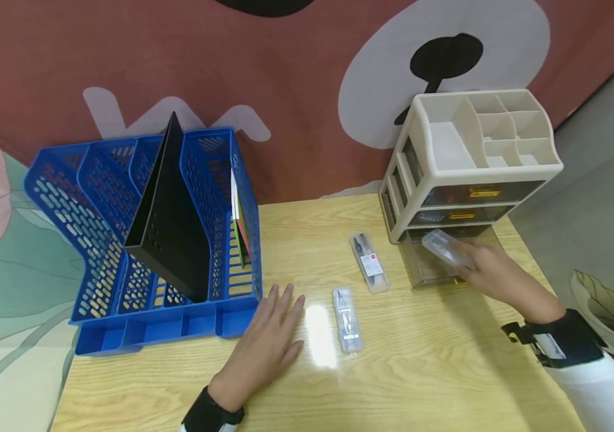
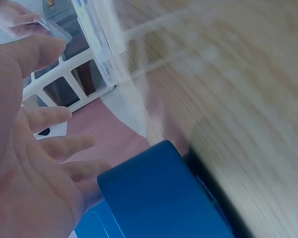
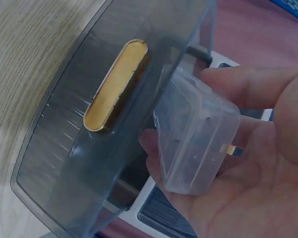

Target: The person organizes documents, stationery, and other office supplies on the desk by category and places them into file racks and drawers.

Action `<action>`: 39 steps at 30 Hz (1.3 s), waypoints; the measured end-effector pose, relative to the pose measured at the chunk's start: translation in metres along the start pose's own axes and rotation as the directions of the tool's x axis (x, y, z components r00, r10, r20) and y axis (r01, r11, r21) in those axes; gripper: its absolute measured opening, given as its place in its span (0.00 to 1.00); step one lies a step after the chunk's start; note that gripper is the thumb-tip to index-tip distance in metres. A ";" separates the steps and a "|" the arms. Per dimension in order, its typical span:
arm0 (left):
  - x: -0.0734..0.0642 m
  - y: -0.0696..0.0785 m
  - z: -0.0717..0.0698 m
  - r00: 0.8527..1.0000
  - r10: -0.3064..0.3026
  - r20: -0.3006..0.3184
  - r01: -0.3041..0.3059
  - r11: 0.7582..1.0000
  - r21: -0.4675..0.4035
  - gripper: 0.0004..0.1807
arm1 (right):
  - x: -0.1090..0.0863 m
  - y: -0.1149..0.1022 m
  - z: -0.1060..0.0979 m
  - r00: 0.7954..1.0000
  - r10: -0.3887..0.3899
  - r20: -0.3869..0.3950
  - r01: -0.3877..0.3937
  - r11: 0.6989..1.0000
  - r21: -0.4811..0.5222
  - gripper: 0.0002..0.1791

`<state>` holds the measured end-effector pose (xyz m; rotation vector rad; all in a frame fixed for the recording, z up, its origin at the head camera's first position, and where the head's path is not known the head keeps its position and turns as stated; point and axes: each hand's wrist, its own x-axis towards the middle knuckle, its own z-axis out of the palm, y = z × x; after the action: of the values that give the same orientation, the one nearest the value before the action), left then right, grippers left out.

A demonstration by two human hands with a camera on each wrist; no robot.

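Note:
My right hand grips a clear plastic case between thumb and fingers, above the pulled-out bottom drawer of a cream desktop organizer. In the right wrist view the case is beside the drawer's front with its gold handle. My left hand has its fingers spread near the front right corner of a blue file rack. It holds nothing. Two more clear cases lie on the table between the hands: one with a white label, the other nearer me.
A black folder leans in the blue rack, with a few thin booklets in its right slot. Two upper drawers of the organizer are shut. The wooden table ends at the right, past the organizer.

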<state>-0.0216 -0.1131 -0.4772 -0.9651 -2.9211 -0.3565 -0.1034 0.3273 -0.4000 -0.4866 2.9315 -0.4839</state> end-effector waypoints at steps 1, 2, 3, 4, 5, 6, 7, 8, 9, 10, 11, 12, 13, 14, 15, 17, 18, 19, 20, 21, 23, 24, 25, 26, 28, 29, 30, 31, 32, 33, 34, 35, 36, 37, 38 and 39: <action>0.000 0.000 -0.001 1.000 -0.001 0.004 0.001 1.000 0.006 0.43 | 0.002 0.001 0.001 1.000 0.015 0.018 -0.015 1.000 0.003 0.32; 0.000 -0.001 -0.001 1.000 0.001 0.007 -0.001 1.000 0.010 0.43 | 0.004 0.002 0.002 0.999 0.031 0.033 -0.031 1.000 -0.002 0.31; 0.000 -0.001 -0.002 1.000 0.003 0.012 -0.004 1.000 0.015 0.43 | 0.006 0.003 0.003 0.998 0.041 0.042 -0.041 0.999 -0.007 0.31; 0.000 -0.002 -0.002 1.000 0.006 0.016 -0.006 1.000 0.018 0.43 | 0.007 0.004 0.004 0.998 0.045 0.047 -0.045 0.999 -0.011 0.31; -0.001 -0.002 -0.001 1.000 0.009 0.022 -0.010 1.000 0.022 0.43 | 0.009 0.005 0.006 0.998 0.046 0.052 -0.045 0.999 -0.013 0.31; -0.001 -0.003 -0.001 1.000 0.013 0.028 -0.013 1.000 0.025 0.43 | 0.011 0.006 0.008 0.998 0.043 0.050 -0.042 0.999 -0.014 0.30; -0.001 -0.003 -0.001 0.999 0.018 0.031 -0.019 0.999 0.029 0.43 | 0.012 0.006 0.009 0.998 0.039 0.051 -0.039 0.999 -0.006 0.29; -0.001 -0.003 -0.001 0.999 0.024 0.034 -0.025 0.999 0.032 0.44 | 0.014 0.005 0.011 0.998 0.036 0.052 -0.036 0.999 -0.002 0.29; -0.001 -0.003 -0.001 0.999 0.032 0.037 -0.033 0.999 0.036 0.43 | 0.015 0.005 0.012 0.998 0.033 0.047 -0.034 0.999 0.011 0.29; -0.001 -0.004 -0.001 0.999 0.037 0.039 -0.039 0.999 0.038 0.43 | 0.016 0.005 0.013 0.999 0.030 0.041 -0.031 0.999 0.023 0.28; -0.001 -0.004 -0.002 0.998 0.043 0.042 -0.045 0.998 0.042 0.43 | 0.018 0.005 0.015 0.999 0.024 0.034 -0.026 0.999 0.033 0.28; -0.001 -0.004 -0.002 0.998 0.047 0.044 -0.049 0.998 0.045 0.43 | 0.020 0.004 0.016 0.999 0.020 0.027 -0.022 0.999 0.042 0.28; -0.001 -0.004 -0.002 0.998 0.050 0.047 -0.053 0.998 0.047 0.43 | 0.021 0.004 0.017 1.000 0.020 0.023 -0.021 0.999 0.045 0.28; 0.000 -0.004 -0.003 0.997 0.052 0.050 -0.054 0.997 0.048 0.43 | 0.023 0.004 0.019 1.000 0.021 0.016 -0.022 0.999 0.049 0.29; 0.000 -0.004 -0.003 0.997 0.052 0.055 -0.055 0.997 0.048 0.43 | 0.025 0.004 0.021 1.000 0.027 0.013 -0.027 0.998 0.053 0.29; 0.000 -0.004 -0.004 0.997 0.051 0.062 -0.054 0.997 0.046 0.43 | 0.027 0.004 0.025 0.999 0.039 0.014 -0.040 0.997 0.064 0.30; 0.000 -0.004 -0.004 0.997 0.051 0.066 -0.053 0.998 0.044 0.43 | 0.029 0.004 0.027 0.998 0.053 0.020 -0.054 0.996 0.072 0.31; 0.000 -0.004 -0.004 0.996 0.051 0.069 -0.054 0.998 0.042 0.43 | 0.029 0.005 0.028 0.997 0.068 0.023 -0.069 0.995 0.075 0.32; 0.000 -0.004 -0.004 0.996 0.051 0.070 -0.054 0.998 0.043 0.43 | 0.030 0.005 0.030 0.996 0.081 0.027 -0.083 0.993 0.083 0.33; 0.000 -0.005 -0.004 0.996 0.052 0.072 -0.055 0.997 0.046 0.43 | 0.031 0.005 0.031 0.995 0.095 0.034 -0.097 0.992 0.085 0.35; 0.000 -0.005 -0.004 0.996 0.053 0.074 -0.057 0.997 0.054 0.43 | 0.033 0.005 0.034 0.993 0.110 0.044 -0.113 0.990 0.083 0.37; 0.000 -0.005 -0.004 0.996 0.054 0.076 -0.058 0.997 0.057 0.43 | 0.034 0.004 0.034 0.992 0.114 0.046 -0.117 0.990 0.077 0.39; 0.000 -0.006 -0.004 0.996 0.055 0.075 -0.060 0.996 0.061 0.43 | 0.035 0.004 0.035 0.992 0.116 0.049 -0.119 0.990 0.072 0.40; 0.000 -0.006 -0.004 0.996 0.055 0.076 -0.060 0.996 0.064 0.43 | 0.036 0.003 0.036 0.992 0.118 0.053 -0.121 0.990 0.069 0.40; 0.000 -0.006 -0.004 0.995 0.056 0.079 -0.061 0.996 0.062 0.42 | 0.038 0.002 0.037 0.992 0.118 0.047 -0.120 0.991 0.056 0.40; 0.000 -0.006 -0.004 0.995 0.056 0.079 -0.061 0.996 0.061 0.42 | 0.038 0.002 0.038 0.992 0.119 0.044 -0.121 0.991 0.049 0.40; 0.001 -0.006 -0.005 0.995 0.056 0.081 -0.061 0.996 0.058 0.42 | 0.038 0.001 0.039 0.992 0.120 0.037 -0.121 0.992 0.047 0.40; 0.001 -0.006 -0.005 0.995 0.056 0.082 -0.061 0.997 0.056 0.42 | 0.039 0.001 0.039 0.992 0.121 0.031 -0.122 0.992 0.044 0.39; 0.001 -0.007 -0.004 0.995 0.056 0.084 -0.060 0.997 0.054 0.42 | 0.039 0.001 0.040 0.992 0.120 0.024 -0.121 0.992 0.040 0.39; 0.001 -0.007 -0.004 0.995 0.057 0.083 -0.061 0.997 0.054 0.42 | 0.040 0.001 0.040 0.993 0.116 0.016 -0.116 0.993 0.031 0.39; 0.001 -0.007 -0.004 0.995 0.057 0.081 -0.061 0.997 0.055 0.42 | 0.040 0.001 0.041 0.993 0.117 0.017 -0.117 0.993 0.029 0.39; 0.001 -0.007 -0.004 0.995 0.057 0.079 -0.062 0.997 0.056 0.42 | 0.040 0.001 0.042 0.993 0.120 0.022 -0.120 0.992 0.032 0.39; 0.001 -0.007 -0.004 0.995 0.059 0.077 -0.063 0.996 0.057 0.42 | 0.041 0.001 0.042 0.992 0.122 0.027 -0.123 0.992 0.037 0.40; 0.001 -0.008 -0.004 0.995 0.060 0.075 -0.065 0.996 0.060 0.42 | 0.041 0.001 0.042 0.991 0.127 0.036 -0.128 0.991 0.042 0.40; 0.001 -0.008 -0.004 0.996 0.060 0.073 -0.065 0.996 0.062 0.42 | 0.042 0.001 0.043 0.990 0.132 0.047 -0.134 0.990 0.052 0.41; 0.002 -0.008 -0.004 0.996 0.061 0.069 -0.066 0.996 0.065 0.42 | 0.042 0.000 0.043 0.989 0.138 0.058 -0.142 0.988 0.061 0.42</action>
<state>-0.0276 -0.1192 -0.4750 -1.0777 -2.9320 -0.2257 -0.1355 0.3010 -0.4440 -0.2790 2.8622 -0.5364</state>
